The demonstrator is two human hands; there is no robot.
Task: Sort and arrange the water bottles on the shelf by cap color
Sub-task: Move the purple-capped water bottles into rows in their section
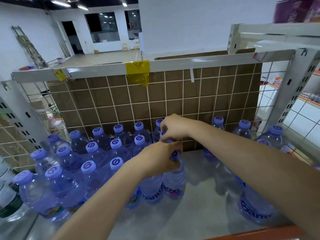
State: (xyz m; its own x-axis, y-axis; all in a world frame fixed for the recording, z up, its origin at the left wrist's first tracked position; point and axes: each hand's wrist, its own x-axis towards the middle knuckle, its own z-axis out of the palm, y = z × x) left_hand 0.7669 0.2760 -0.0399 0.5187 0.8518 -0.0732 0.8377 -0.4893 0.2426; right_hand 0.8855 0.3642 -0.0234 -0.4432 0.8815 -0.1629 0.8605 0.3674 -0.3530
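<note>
While the left hand pinches the neck of a purple-capped bottle, the right hand grips the cap just behind it (fingers curled). Step: closing up the row. Next likely calls for fetching bottles standing well right of both hands.

Your left hand curls round the neck of a purple-capped bottle, its cap showing just past your fingertips. Your right hand reaches over it, fingers pinching the cap of another bottle just behind. To the left of your fingers stands a packed block of purple-capped bottles in rows on the shelf. To the right of them, well apart, a smaller group of bottles stands. Beyond your fingers rises a wire grid backed by cardboard.
</note>
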